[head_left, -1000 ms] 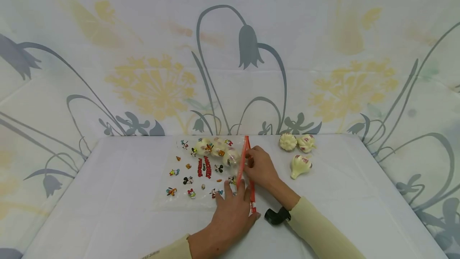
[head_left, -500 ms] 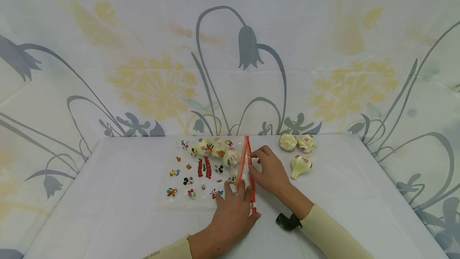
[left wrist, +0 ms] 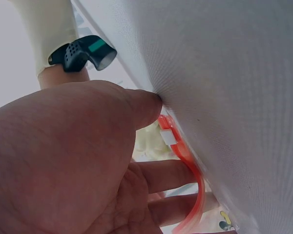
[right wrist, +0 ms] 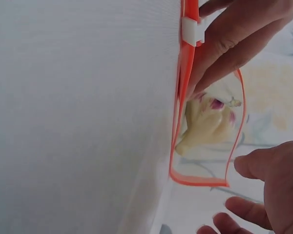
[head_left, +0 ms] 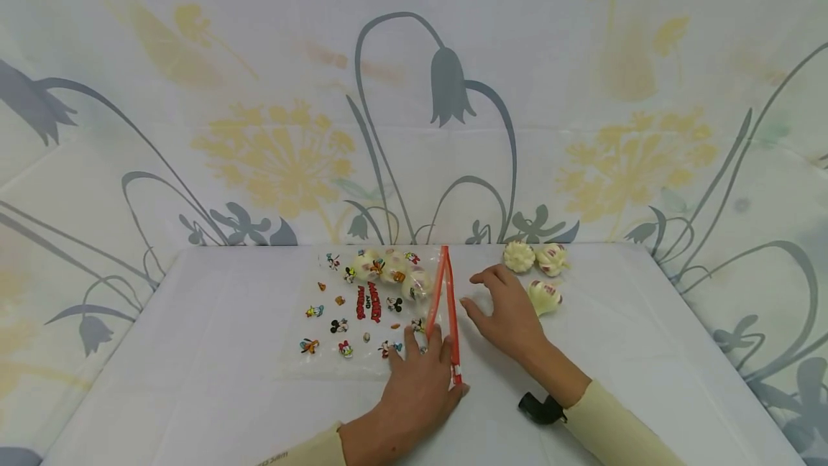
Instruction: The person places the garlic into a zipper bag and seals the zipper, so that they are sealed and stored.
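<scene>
A clear zip bag [head_left: 294, 369] with cartoon prints lies flat, its red-edged mouth [right wrist: 200, 183] gaping toward the right. Inside, near the far side, are several garlic bulbs [head_left: 416, 283]. My left hand [head_left: 417, 390] rests with spread fingers on the bag's near right corner, thumb on the table. Beside it, a white slider [right wrist: 190, 31] sits on the red strip. My right hand [head_left: 507, 311] hovers between the bag's mouth and the loose garlic, fingers loosely bent and holding nothing. It partly covers the nearest loose garlic bulb [head_left: 545, 297].
Two more loose garlic bulbs, one round [head_left: 519, 257] and one on its side [head_left: 552, 259], lie at the table's far edge. A black wrist camera [head_left: 542, 408] is on the right wrist. A flower-printed cloth [head_left: 414, 164] rises behind the white table [head_left: 194, 380].
My right hand has come away from the red strip and moved right, toward the loose garlic. The bag's mouth stays parted, and my left hand has kept its place.
</scene>
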`<state>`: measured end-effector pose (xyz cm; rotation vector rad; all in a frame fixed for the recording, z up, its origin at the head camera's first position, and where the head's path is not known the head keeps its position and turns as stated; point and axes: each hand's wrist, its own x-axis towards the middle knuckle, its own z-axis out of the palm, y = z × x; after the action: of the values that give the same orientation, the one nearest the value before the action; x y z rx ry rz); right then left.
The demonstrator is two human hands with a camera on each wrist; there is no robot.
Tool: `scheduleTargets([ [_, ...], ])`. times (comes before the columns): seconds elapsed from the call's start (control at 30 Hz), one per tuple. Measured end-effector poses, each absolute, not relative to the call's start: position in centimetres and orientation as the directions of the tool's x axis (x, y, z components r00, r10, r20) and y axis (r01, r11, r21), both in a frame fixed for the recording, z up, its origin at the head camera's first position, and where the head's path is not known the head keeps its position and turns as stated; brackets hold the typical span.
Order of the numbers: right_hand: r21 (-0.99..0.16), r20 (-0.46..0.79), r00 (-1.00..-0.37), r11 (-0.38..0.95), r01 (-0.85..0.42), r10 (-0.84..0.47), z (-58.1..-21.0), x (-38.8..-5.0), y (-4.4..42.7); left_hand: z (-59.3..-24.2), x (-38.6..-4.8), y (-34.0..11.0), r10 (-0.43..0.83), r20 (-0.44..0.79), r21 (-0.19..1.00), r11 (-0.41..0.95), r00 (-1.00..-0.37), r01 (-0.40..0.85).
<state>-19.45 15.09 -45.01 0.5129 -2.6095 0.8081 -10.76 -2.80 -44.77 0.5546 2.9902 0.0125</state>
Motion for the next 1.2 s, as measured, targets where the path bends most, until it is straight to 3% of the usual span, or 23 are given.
scheduleTargets([
  [0.3, -0.464, 0.460, -0.866, 0.778, -0.424, -0.197, -44.9, -19.2, 17.0, -44.6, -10.8, -2.8, 0.360, -0.108, 0.034, 0.933, -0.927, 0.358],
  [0.47, -0.433, 0.531, -0.828, 0.783, -0.447, -0.180, -45.0, -19.3, 18.0, -44.6, -10.8, -2.8, 0.363, -0.116, 0.032, 0.932, -0.925, 0.362],
  [0.8, -0.454, 0.615, -0.788, 0.807, -0.378, -0.023, -45.3, -20.5, 19.9, -44.6, -10.9, -2.9, 0.364, -0.134, 0.032, 0.931, -0.922, 0.363],
  [0.93, -0.483, 0.562, -0.825, 0.834, -0.267, 0.062, -45.1, -20.5, 20.5, -44.6, -10.9, -2.9, 0.363, -0.144, 0.033, 0.932, -0.921, 0.362],
  [1.2, -0.519, 0.334, -0.930, 0.854, -0.045, 0.154, -44.4, -20.6, 21.5, -44.6, -10.9, -2.9, 0.362, -0.134, 0.024, 0.932, -0.923, 0.362],
])
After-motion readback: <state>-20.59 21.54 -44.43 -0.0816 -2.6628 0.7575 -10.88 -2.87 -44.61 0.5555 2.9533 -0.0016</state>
